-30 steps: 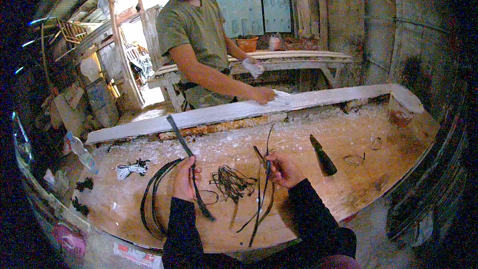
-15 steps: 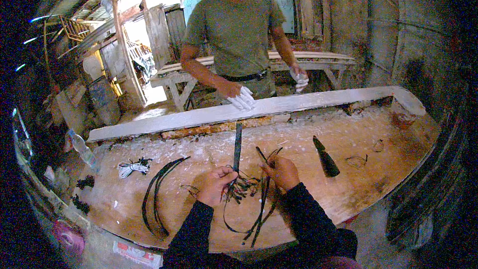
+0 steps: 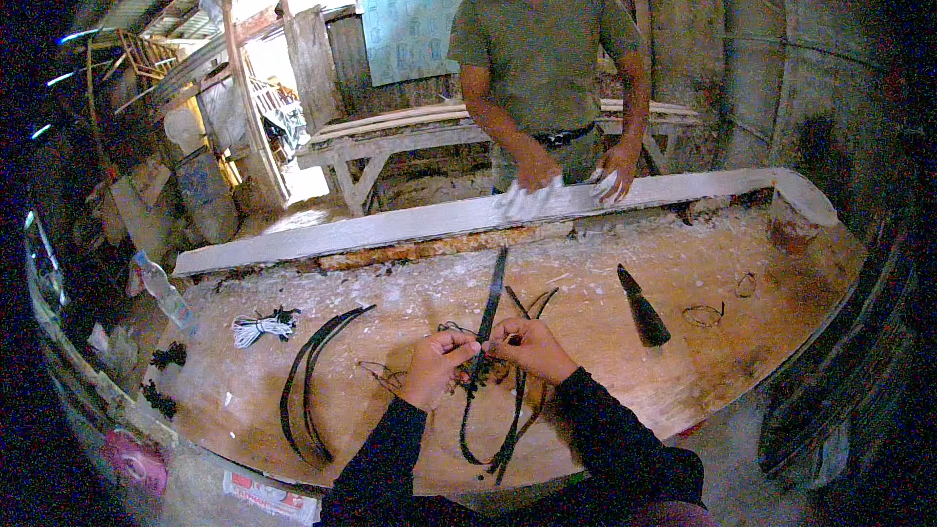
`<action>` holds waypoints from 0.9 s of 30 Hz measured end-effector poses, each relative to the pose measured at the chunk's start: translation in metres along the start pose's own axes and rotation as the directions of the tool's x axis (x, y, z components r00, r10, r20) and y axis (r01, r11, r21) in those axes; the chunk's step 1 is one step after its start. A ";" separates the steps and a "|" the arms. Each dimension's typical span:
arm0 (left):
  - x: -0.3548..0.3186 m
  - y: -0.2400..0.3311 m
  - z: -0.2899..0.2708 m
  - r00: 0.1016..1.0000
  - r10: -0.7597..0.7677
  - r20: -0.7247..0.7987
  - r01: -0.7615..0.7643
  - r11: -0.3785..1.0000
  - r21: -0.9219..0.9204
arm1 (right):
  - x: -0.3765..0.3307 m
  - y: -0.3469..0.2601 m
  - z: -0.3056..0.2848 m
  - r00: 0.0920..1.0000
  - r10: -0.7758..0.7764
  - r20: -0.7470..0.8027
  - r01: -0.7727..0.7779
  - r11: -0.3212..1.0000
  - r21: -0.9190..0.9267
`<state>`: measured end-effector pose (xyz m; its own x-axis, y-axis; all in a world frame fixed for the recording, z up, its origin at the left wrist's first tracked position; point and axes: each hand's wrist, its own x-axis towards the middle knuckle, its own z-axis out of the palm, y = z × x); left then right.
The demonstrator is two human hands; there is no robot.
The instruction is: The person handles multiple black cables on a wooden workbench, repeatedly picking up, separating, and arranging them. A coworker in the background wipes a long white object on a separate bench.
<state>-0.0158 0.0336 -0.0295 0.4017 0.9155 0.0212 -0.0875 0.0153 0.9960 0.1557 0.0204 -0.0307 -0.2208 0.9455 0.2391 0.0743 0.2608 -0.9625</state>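
Observation:
My left hand (image 3: 436,368) pinches a long flat black strip (image 3: 496,298) between thumb and fingers. Against the same strip, the closed fingertips of my right hand (image 3: 535,349) meet those of the left. The strip's upper end points away from me, and its lower part bends into a loop on the wooden tabletop (image 3: 595,400). Beneath my hands lies a bunch of short dark ends (image 3: 459,378), partly hidden. More narrow black strips (image 3: 519,395) cross just under my right hand.
Left lie curved black strips (image 3: 305,381), a white cord bundle (image 3: 262,328) and a plastic bottle (image 3: 161,290). Right are a dark tapered piece (image 3: 642,307), a thin loop (image 3: 705,314) and a whitish tub (image 3: 802,215). Beyond a white-coated ledge (image 3: 390,225), a person (image 3: 547,59) works with white-smeared hands.
My right hand has come left to meet my left hand at the strip. The strip now leans right. The person opposite has shifted right, both hands now at the ledge.

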 end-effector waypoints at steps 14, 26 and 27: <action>-0.004 0.002 0.013 0.935 0.351 -0.061 -0.285 0.839 0.463 | -0.006 -0.013 0.008 0.995 -0.012 -0.096 -0.003 0.988 -0.157; -0.004 -0.008 0.012 0.967 0.254 0.030 -0.245 0.890 0.383 | -0.007 -0.007 0.011 0.991 0.037 -0.129 -0.044 0.998 -0.054; -0.004 -0.008 0.013 0.948 0.314 0.049 -0.306 0.860 0.408 | -0.008 -0.007 0.012 0.990 -0.021 -0.139 0.012 0.998 -0.064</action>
<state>-0.0048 0.0251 -0.0367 0.3981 0.8530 0.3376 0.1740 -0.4315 0.8852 0.1456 0.0089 -0.0269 -0.0849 0.9578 0.2746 0.1338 0.2840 -0.9494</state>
